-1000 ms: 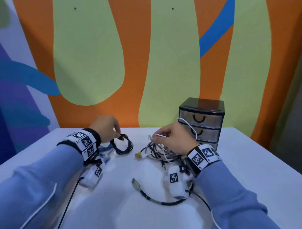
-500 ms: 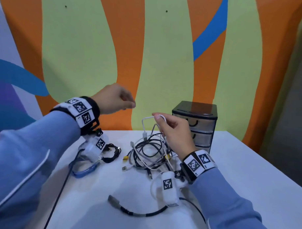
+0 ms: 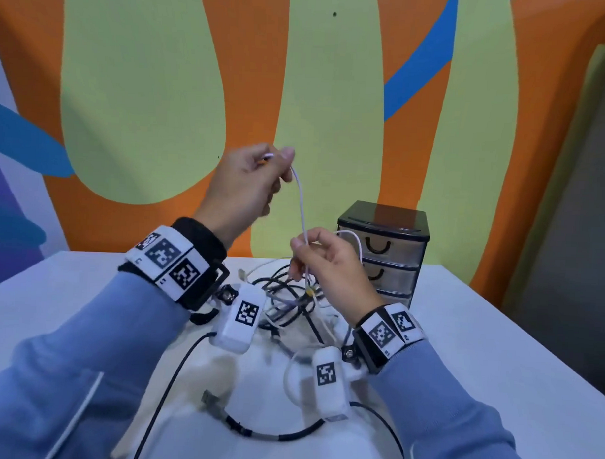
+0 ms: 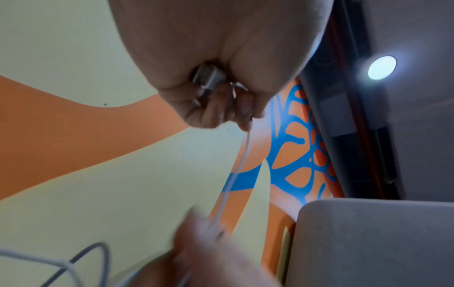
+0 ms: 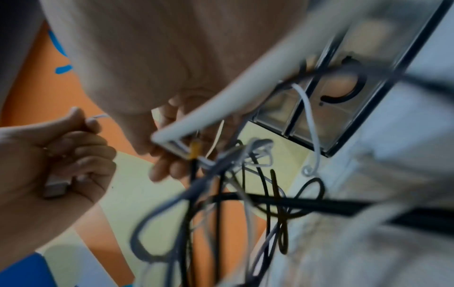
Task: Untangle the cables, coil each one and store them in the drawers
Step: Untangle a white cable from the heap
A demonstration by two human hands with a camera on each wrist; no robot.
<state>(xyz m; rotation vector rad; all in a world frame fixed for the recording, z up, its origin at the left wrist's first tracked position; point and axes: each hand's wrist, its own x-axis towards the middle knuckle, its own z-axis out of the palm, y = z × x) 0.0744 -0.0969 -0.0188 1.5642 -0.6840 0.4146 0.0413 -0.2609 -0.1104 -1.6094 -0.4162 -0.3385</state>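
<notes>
A thin white cable [image 3: 300, 201] runs taut between my two hands above the table. My left hand [image 3: 248, 182] is raised and grips the cable's plug end [image 4: 209, 77] in its curled fingers. Lower down, my right hand [image 3: 322, 261] pinches the same cable [image 4: 236, 174] just above a tangle of black, grey and white cables [image 3: 292, 297] lying on the white table [image 3: 479, 338]. The tangle [image 5: 233, 194] hangs and spreads under the right hand. A small black-topped drawer unit [image 3: 384, 246] with three shut translucent drawers stands right behind the right hand.
A thick black cable with a metal plug [image 3: 253, 430] lies apart on the table near me. The painted orange, green and blue wall [image 3: 162, 87] rises right behind the table. The table's right edge [image 3: 530, 343] drops off beyond the drawer unit.
My left hand has left the coiled cable at the left, risen and taken the white cable's end. The right hand has lifted the white cable from the tangle, now stretched between both hands.
</notes>
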